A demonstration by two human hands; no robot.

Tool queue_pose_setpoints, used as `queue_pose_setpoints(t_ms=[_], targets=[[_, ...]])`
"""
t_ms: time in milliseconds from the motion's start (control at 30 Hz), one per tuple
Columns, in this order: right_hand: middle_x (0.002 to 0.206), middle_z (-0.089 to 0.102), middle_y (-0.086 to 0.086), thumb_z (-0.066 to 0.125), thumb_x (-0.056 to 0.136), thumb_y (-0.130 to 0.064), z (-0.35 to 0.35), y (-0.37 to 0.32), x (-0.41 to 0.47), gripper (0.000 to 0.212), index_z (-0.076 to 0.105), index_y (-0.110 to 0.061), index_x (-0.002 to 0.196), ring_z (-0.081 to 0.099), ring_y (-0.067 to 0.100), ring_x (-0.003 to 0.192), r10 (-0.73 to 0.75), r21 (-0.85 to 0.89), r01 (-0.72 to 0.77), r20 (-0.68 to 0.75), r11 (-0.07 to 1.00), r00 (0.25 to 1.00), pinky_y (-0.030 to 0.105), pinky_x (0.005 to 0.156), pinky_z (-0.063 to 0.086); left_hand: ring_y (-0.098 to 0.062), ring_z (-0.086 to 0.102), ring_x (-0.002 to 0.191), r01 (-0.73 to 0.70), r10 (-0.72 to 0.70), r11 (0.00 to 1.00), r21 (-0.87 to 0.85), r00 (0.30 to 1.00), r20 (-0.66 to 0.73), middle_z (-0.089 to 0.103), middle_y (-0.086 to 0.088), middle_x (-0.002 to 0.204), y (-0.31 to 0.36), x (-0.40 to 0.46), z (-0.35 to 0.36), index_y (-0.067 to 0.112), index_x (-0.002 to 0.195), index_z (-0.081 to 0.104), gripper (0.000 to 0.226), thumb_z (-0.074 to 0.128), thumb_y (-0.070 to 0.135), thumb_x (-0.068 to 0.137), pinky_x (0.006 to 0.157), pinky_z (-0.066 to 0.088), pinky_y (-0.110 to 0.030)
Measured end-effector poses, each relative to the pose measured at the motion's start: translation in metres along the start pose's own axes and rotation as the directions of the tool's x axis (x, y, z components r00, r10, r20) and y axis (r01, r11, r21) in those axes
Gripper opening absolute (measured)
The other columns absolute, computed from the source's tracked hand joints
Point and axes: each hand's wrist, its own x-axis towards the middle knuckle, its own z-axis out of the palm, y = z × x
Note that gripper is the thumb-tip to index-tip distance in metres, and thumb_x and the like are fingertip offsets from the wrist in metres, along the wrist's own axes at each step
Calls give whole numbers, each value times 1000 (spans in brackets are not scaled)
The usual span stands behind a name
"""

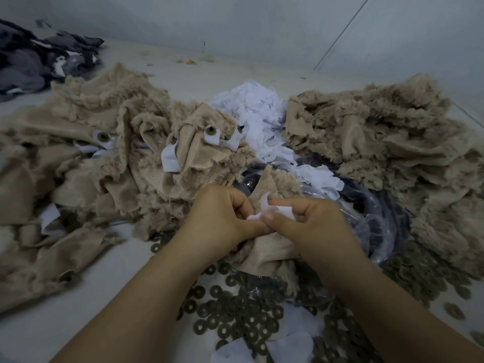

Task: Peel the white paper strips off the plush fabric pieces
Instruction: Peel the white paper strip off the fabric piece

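Nearest to me, brown ring-shaped washers are scattered across the pale work surface, with a few loose white scraps among them. Just above them my two forearms meet at the middle of the view. My left hand has its fingers curled, gripping a tan plush fabric piece and pinning it close to the spot being worked. My right hand pinches a white paper strip between thumb and forefinger, the strip part lifted off the fabric's smooth backing. To do this well, I judge I should keep the left thumb tight beside the peel line and draw the strip low and steady, so the paper does not tear. Beyond the hands lies dark, glossy plastic wrap. Farther back, a heap of peeled white paper sits between two mounds: unpeeled pieces with white tabs to the left, plush pieces to the right.
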Motion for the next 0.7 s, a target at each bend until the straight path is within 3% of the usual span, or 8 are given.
queue_pose_setpoints(t_ms=[233,400,700], targets=[[76,78,-3,74,87,-13,0,1,3,24,75,-32,73,75,12,72,56,56,-54,-44,997,997,23,63,61,-18,58,42,132,-93,958,-256,983,156,67,-12,56,-1,0,-6,9,69,73,12,80,14,78,41,47,-23],[76,78,-6,74,87,-10,0,2,4,24,74,-31,75,75,10,72,34,70,-29,-80,997,996,23,65,61,-20,58,44,128,-93,957,-259,985,145,66,-14,58,-2,0,-5,5,73,73,9,76,6,81,43,49,-26],[72,75,-15,76,86,-12,2,5,4,27,72,-37,77,72,2,69,-50,-4,50,-119,999,992,14,58,55,-20,56,44,91,-66,961,-261,993,102,65,-13,56,-3,-2,1,6,70,72,16,77,15,82,41,48,-26]])
